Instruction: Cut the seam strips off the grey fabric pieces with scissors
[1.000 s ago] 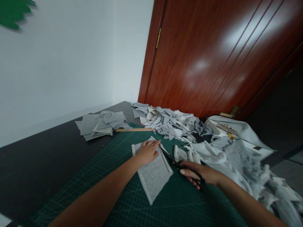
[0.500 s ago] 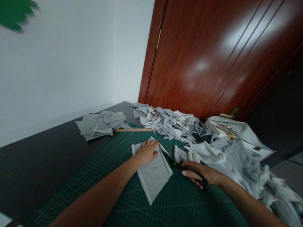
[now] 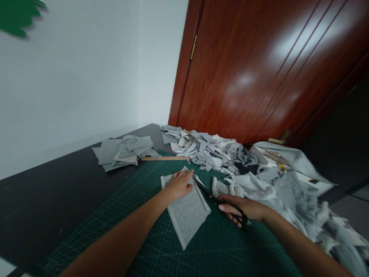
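A grey piece of fabric point(image 3: 187, 215) with rolled edges lies flat on the green cutting mat point(image 3: 161, 246). My left hand point(image 3: 179, 186) presses on its upper part, palm down with the fingers stretched out. In my right hand point(image 3: 236, 209) is a pair of black-handled scissors point(image 3: 211, 197), gripped by the handles. Their blades point up and left, with the tips at the fabric's upper right edge, just beside my left fingertips. How far the blades are parted I cannot tell.
Behind the fabric lies a wooden ruler point(image 3: 164, 158). Stacked grey cloth pieces point(image 3: 125, 152) sit on the black table point(image 3: 72, 184) at left. Scraps point(image 3: 210, 148) are heaped before the brown door point(image 3: 230, 77). More crumpled cloth point(image 3: 288, 196) covers the right side.
My right hand and the scissors have shifted slightly left and forward along the fabric's edge. My left hand and the fabric have stayed nearly in place.
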Demonstrator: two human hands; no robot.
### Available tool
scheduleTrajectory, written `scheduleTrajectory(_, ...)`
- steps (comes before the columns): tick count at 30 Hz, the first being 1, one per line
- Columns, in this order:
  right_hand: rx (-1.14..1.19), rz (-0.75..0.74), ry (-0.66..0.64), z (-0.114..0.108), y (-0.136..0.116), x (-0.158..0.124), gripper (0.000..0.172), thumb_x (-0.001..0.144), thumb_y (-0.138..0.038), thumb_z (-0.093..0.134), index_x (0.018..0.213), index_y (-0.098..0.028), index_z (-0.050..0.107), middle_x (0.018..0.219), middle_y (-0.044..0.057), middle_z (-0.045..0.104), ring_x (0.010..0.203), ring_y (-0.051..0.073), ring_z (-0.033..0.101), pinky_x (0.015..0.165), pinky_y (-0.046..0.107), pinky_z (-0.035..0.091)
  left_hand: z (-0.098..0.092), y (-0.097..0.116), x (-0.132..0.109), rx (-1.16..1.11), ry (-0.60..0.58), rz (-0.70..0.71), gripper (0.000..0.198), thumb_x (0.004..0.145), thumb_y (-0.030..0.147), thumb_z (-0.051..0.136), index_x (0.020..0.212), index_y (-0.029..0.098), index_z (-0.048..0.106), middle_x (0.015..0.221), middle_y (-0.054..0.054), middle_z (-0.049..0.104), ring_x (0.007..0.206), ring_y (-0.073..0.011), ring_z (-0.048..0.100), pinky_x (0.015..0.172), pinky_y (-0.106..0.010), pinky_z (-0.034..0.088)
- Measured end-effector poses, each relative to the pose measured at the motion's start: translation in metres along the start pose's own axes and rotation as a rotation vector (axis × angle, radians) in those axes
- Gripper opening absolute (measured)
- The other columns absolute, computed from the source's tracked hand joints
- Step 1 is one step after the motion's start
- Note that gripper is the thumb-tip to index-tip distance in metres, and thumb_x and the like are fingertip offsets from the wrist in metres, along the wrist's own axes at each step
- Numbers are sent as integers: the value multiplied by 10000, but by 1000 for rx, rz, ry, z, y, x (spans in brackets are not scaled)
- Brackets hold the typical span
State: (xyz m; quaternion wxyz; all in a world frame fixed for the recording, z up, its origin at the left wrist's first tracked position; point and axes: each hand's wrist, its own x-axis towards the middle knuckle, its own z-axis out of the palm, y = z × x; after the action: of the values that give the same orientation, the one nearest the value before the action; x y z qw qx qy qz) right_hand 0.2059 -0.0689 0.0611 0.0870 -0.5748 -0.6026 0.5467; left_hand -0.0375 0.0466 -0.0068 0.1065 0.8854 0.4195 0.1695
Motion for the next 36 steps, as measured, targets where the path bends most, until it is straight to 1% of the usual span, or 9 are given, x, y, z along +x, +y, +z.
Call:
scheduleTrajectory(9, -56, 24, 13, 2, -11, 7, 727, 648, -781, 623, 1051, -193, 481, 653, -74, 464, 529, 74, 472, 462, 194, 443, -4, 4, 0, -6, -7, -17, 652, 872, 277, 467, 1476, 139, 265, 1481, -131, 420, 1373, -256, 359, 1114, -410, 243)
scheduleTrajectory(13, -52, -11, 57, 5, -6, 8, 696, 671, -774, 609, 1027, -190, 485, 629, -78, 451, 500, 72, 451, 434, 194, 415, -4, 3, 0, -8, -14, -31, 671, 873, 295, 472, 1480, 115, 250, 1502, -144, 385, 1391, -260, 337, 1125, -416, 239)
scheduleTrajectory(18, -19, -28, 68, 8, 3, 7, 662, 706, -739, 615, 1052, -191, 480, 620, -86, 441, 474, 59, 431, 414, 178, 385, -5, 3, 1, -30, -11, -80, 729, 848, 302, 523, 1484, 94, 233, 1512, -162, 362, 1401, -263, 326, 1133, -408, 249)
scheduleTrajectory(21, 6, -32, 63, 8, 4, 5, 653, 715, -727, 620, 1062, -192, 477, 627, -85, 443, 485, 58, 435, 420, 173, 391, -5, 3, 1, -39, -8, -83, 741, 845, 307, 534, 1485, 88, 231, 1515, -161, 357, 1402, -264, 325, 1136, -406, 253)
scheduleTrajectory(25, 27, -13, 39, 7, 2, 3, 682, 694, -752, 616, 1065, -197, 475, 652, -77, 465, 511, 64, 459, 444, 179, 412, -5, 3, 1, -49, -5, -79, 735, 845, 310, 533, 1484, 105, 234, 1518, -152, 355, 1403, -260, 325, 1136, -408, 256)
scheduleTrajectory(29, 45, -2, 24, 6, -1, 5, 694, 673, -761, 622, 1047, -193, 482, 673, -73, 470, 532, 68, 468, 456, 183, 426, -4, 2, 1, -42, 4, -77, 741, 841, 299, 534, 1483, 89, 229, 1511, -166, 363, 1396, -264, 336, 1134, -410, 255)
scheduleTrajectory(36, 24, -4, 18, 4, -12, 14, 628, 682, -736, 630, 975, -202, 481, 656, -73, 464, 524, 70, 464, 442, 181, 412, -3, 2, 1, -62, 18, -69, 745, 827, 293, 543, 1479, 119, 226, 1504, -167, 374, 1387, -276, 351, 1121, -428, 264)
